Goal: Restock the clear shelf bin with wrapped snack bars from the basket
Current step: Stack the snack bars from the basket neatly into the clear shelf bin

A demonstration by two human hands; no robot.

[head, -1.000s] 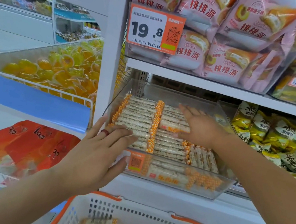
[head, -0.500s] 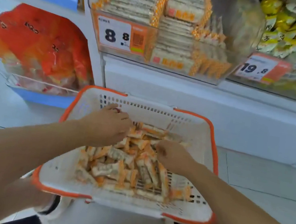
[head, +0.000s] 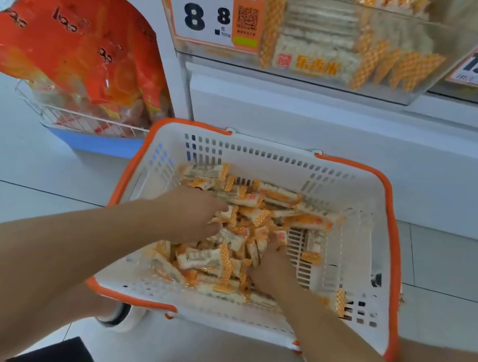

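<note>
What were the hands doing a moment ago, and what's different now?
A second ago both hands were up at the clear shelf bin. Now the left hand and right hand are down in the basket, digging among the snack bars. The bin's stacked rows look unchanged.

The white slotted plastic basket with orange rim [head: 391, 236] stands on the floor in front of the shelf. The wrapped snack bars [head: 206, 260] lie piled in it, more toward its left side. Both hands are in this pile: the left hand [head: 191, 215] to the left, the right hand [head: 269, 265] just beside it. Above and behind the basket, the clear plastic shelf bin [head: 451, 58] sits on the shelf. The red snack bags [head: 66, 37] stand in a wire rack [head: 84, 122] to the left.
</note>
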